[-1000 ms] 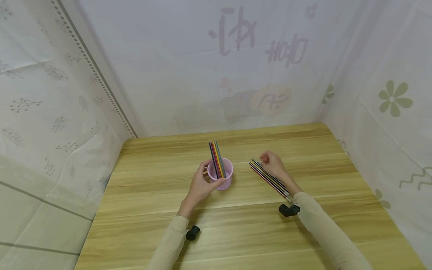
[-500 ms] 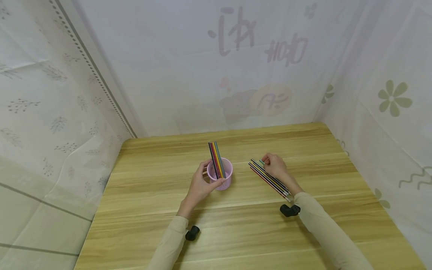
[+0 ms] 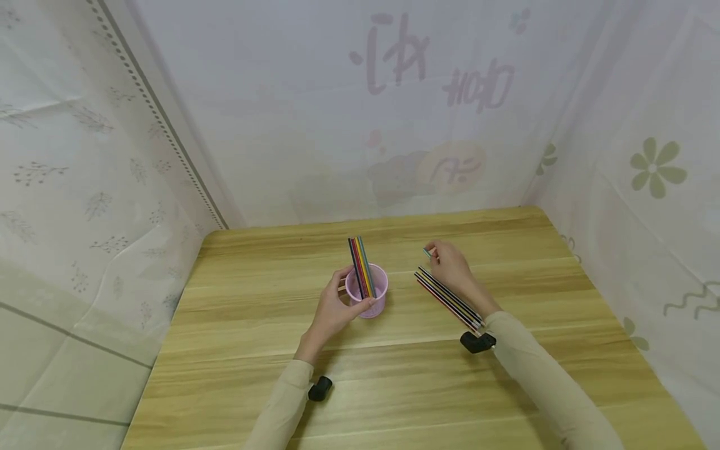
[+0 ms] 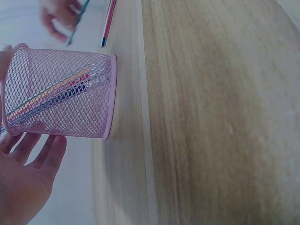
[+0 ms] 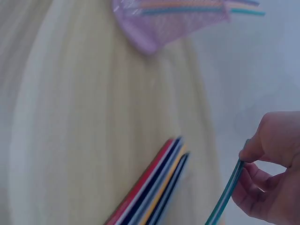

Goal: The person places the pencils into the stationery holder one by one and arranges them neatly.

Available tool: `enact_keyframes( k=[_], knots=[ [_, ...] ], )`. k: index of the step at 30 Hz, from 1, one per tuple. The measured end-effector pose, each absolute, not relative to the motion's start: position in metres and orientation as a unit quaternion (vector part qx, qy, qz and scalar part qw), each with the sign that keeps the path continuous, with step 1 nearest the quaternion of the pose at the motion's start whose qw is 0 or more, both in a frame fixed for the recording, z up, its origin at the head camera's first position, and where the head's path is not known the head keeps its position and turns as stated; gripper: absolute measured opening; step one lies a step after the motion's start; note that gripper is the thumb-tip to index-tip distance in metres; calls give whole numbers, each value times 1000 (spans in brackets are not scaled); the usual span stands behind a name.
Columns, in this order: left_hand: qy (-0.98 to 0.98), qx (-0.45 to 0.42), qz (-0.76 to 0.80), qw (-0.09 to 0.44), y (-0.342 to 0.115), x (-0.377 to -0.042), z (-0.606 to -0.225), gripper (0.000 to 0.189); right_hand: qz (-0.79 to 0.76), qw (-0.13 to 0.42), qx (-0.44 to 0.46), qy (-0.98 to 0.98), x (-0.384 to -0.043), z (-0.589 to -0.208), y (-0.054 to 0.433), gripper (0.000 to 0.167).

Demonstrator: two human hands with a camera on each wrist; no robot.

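A pink mesh pen cup (image 3: 378, 307) stands upright on the table, holding several coloured pencils (image 3: 362, 265) that lean toward the back. My left hand (image 3: 332, 312) grips the cup's side, thumb at the near rim and fingers round the far side. In the left wrist view the pencils show through the mesh wall (image 4: 56, 57). Over to the right, my right hand (image 3: 452, 267) pinches a teal pencil (image 5: 228, 193) near one end between thumb and fingers. Below it, several striped pencils (image 3: 447, 299) lie side by side on the table, slanting toward the right forearm.
The wood-grain table (image 3: 394, 387) has a printed curtain (image 3: 292, 144) behind it and more hanging cloth at both sides. A black wrist camera (image 3: 478, 342) on the right arm sits close to the near ends of the loose pencils.
My right hand has lifted the teal pencil off the loose bunch and moved slightly back and left. The left hand and the cup have stayed in place.
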State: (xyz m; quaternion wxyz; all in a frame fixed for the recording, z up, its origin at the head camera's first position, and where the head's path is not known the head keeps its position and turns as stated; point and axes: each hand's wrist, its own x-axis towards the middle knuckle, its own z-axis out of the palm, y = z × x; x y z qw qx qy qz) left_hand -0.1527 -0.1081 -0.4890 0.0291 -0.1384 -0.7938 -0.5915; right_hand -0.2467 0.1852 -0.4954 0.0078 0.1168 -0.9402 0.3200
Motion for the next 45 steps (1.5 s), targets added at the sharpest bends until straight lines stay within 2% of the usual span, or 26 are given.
enact_keyframes(
  k=[11, 18, 24, 33, 39, 45],
  knots=[
    [-799, -133, -586, 20, -109, -155, -490, 80, 406, 90, 152, -896, -247, -442, 144, 32],
    [-800, -120, -587, 25, -110, -168, -523, 86, 487, 132, 157, -849, -241, -409, 120, 29],
    [-795, -122, -593, 39, -112, -169, -529, 83, 536, 154, 160, -815, -241, -391, 102, 28],
    [-802, -122, -583, 40, -112, -169, -529, 82, 613, 174, 142, -757, -243, -377, 81, 28],
    [-802, -125, -582, 42, -112, -169, -530, 81, 633, 163, 141, -744, -244, -380, 67, 32],
    [-799, -129, -587, 28, -108, -156, -497, 81, 629, 155, 158, -745, -244, -393, 56, 28]
  ],
)
